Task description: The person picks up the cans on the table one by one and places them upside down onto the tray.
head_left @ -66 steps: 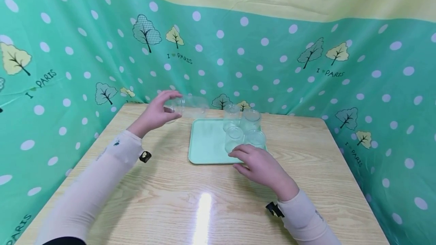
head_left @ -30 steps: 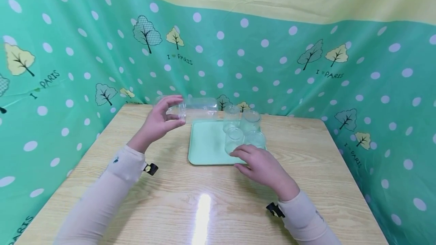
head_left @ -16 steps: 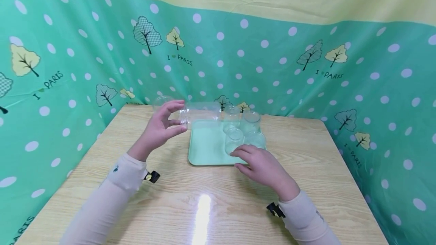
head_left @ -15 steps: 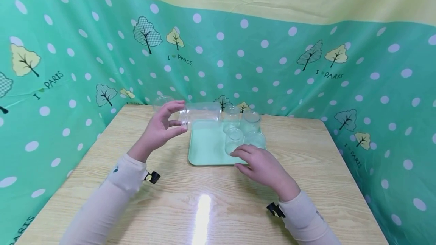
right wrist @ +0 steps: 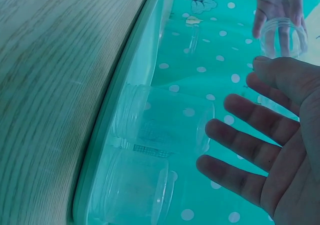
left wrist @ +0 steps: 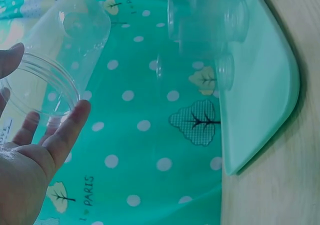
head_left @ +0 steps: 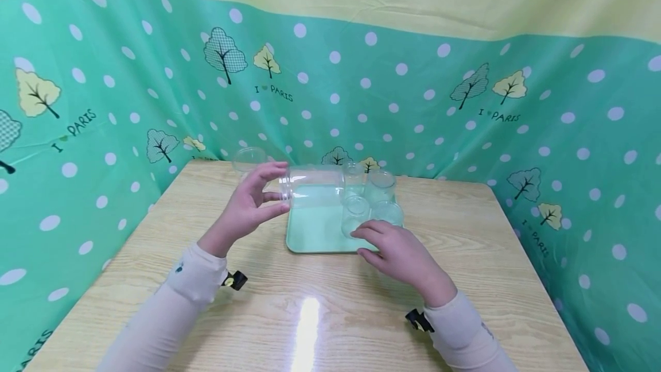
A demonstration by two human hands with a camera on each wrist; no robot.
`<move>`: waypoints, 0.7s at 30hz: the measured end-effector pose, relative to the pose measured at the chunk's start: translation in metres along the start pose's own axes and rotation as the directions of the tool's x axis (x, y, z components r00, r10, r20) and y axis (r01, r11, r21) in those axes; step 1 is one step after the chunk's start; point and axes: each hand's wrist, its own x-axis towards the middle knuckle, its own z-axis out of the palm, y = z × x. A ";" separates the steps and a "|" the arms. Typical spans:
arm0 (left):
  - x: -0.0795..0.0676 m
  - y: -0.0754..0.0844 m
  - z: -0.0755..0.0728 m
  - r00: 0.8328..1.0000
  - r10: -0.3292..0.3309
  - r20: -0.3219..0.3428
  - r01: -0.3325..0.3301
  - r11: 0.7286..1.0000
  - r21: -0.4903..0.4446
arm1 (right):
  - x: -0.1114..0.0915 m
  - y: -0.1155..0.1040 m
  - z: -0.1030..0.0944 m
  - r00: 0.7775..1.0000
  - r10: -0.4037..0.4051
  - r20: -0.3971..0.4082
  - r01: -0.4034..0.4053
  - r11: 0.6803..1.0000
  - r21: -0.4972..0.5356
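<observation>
- Dotted green cloth [head_left: 330, 73] hangs behind everything.
- Wooden table [head_left: 454, 234] lies below.
- Green tray [head_left: 312, 234] bears four clear jars [head_left: 380, 185] towards its right.
- Left hand [head_left: 250, 202] curves thumb and fingers round the neck of the sideways jar [head_left: 317, 185], above the tray.
- Right hand [head_left: 397, 254], fingers loosely spread, grips nothing near the front jars.

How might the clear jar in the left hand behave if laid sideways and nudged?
The clear jar would probably roll, its body being round. It is likely light: nothing shows inside, and the left hand alone pinches it at one end. Its smooth, shiny surface may prove slippery.
</observation>
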 end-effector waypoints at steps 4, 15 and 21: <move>-0.003 0.000 0.005 1.000 0.007 0.019 -0.006 1.000 -0.023 | 0.000 0.000 0.000 1.000 0.002 -0.005 -0.002 1.000 0.003; -0.009 0.001 0.013 0.999 0.025 0.043 -0.021 0.996 -0.082 | 0.001 -0.003 0.000 1.000 0.011 0.007 -0.011 0.999 0.046; -0.011 0.004 0.013 0.998 0.021 0.057 -0.017 0.997 -0.071 | 0.001 -0.003 -0.002 1.000 0.011 -0.008 -0.011 1.000 0.030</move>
